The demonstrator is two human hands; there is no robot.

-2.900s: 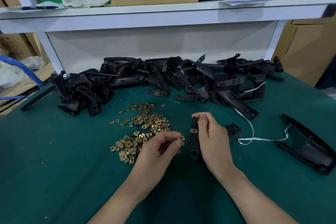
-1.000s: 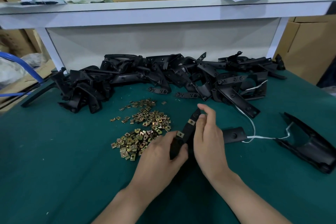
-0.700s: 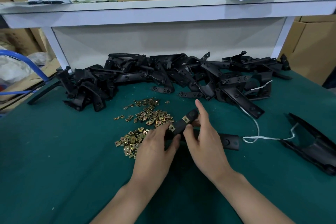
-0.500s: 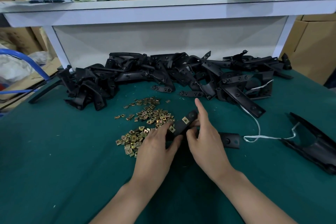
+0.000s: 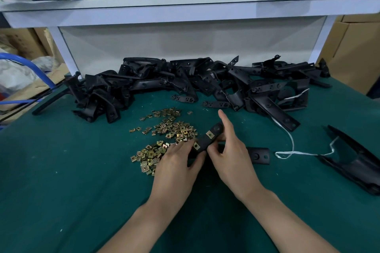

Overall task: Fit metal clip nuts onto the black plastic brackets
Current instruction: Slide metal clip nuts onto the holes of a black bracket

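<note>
Both hands hold one black plastic bracket (image 5: pixel 205 141) just above the green table mat (image 5: pixel 61 170), in front of the person. The bracket is tilted, with its upper end pointing away and to the right. Two clip nuts sit on it: the upper clip nut (image 5: pixel 210 134) near the middle and the lower clip nut (image 5: pixel 196 146) near the left hand.

The left hand (image 5: pixel 176 168) grips the lower end of the bracket, the thumb on the near side and the fingers curled over the far side. The right hand (image 5: pixel 232 154) pinches the upper part between the thumb and the bent fingers, while its index finger is stretched out straight past the bracket's end.

The loose clip nuts (image 5: pixel 164 139) lie in a heap just left of the hands. The pile of brackets (image 5: pixel 195 86) lies behind, along the white back panel. To the right lies a white string (image 5: pixel 292 151), with a large black part (image 5: pixel 353 162) beyond it.
</note>
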